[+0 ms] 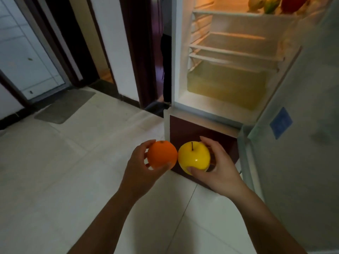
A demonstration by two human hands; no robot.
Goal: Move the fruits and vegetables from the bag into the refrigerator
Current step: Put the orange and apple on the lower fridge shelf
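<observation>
My left hand (136,168) grips an orange (161,156) and my right hand (219,168) grips a yellow apple (194,156) with a dark stem. The two fruits touch side by side, low in front of the refrigerator (177,57). Its upper compartment stands lit, with its door (302,107) swung out to the right. Several fruits (271,4) in yellow, green and red lie on the top shelf. The lower shelves (234,52) and the pale drawer (225,85) beneath them hold nothing I can see. The bag is out of view.
The dark red lower door (201,138) of the refrigerator is closed, right behind my hands. A grey mat (66,105) lies on the pale tiled floor at the left. A dark doorway (159,52) opens left of the refrigerator, with part of a person standing in it.
</observation>
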